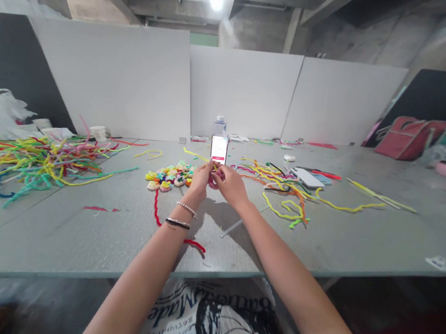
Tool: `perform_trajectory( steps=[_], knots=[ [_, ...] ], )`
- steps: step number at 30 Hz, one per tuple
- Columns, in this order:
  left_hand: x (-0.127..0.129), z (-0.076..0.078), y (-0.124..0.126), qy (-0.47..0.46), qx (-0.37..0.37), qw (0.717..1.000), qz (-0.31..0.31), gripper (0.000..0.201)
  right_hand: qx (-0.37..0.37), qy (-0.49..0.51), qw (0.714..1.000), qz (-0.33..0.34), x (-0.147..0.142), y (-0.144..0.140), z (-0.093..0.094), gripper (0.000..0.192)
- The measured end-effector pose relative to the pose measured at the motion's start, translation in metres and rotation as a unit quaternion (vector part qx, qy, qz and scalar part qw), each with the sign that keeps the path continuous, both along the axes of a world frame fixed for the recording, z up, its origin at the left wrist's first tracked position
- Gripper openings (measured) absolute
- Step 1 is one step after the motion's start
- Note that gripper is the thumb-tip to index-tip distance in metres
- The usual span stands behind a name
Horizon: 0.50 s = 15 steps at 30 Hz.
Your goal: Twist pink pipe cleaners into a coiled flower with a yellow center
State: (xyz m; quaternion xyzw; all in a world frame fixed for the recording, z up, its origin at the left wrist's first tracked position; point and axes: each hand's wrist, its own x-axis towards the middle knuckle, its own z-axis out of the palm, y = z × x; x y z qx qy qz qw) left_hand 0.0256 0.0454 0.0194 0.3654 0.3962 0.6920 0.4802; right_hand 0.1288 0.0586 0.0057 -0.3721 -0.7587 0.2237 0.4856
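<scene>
My left hand (200, 179) and my right hand (232, 186) meet over the middle of the table, fingers pinched together. Between them is a small purple-pink pipe-cleaner piece (213, 181). A yellow pipe cleaner (195, 155) runs out from the fingertips to the upper left. Which fingers grip which strand is too small to make out. Just left of my left hand lies a cluster of small multicoloured pipe-cleaner flowers (170, 175). A red pipe cleaner (195, 245) passes beneath my left forearm. Behind the hands, a phone (219, 149) with a lit screen stands upright against a bottle (219, 125).
A large heap of mixed pipe cleaners (53, 162) covers the left side. To the right are loose pipe cleaners (287, 184), a white flat object (308, 177) and a clear strip (231, 228). White panels (242, 89) close off the back; a red bag (403, 137) sits far right.
</scene>
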Motion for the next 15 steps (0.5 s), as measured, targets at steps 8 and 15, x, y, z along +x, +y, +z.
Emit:
perform_trajectory(
  steps=[8, 15],
  knots=[
    [0.001, -0.003, 0.001, 0.012, 0.03, 0.999, -0.002, 0.031, 0.018, -0.004, 1.0, -0.01, 0.0, 0.0, 0.001, 0.025],
    [-0.001, -0.007, 0.007, 0.026, 0.056, 0.998, -0.013, 0.035, -0.225, 0.178, 0.955, 0.079, -0.006, 0.011, 0.004, 0.026]
  ],
)
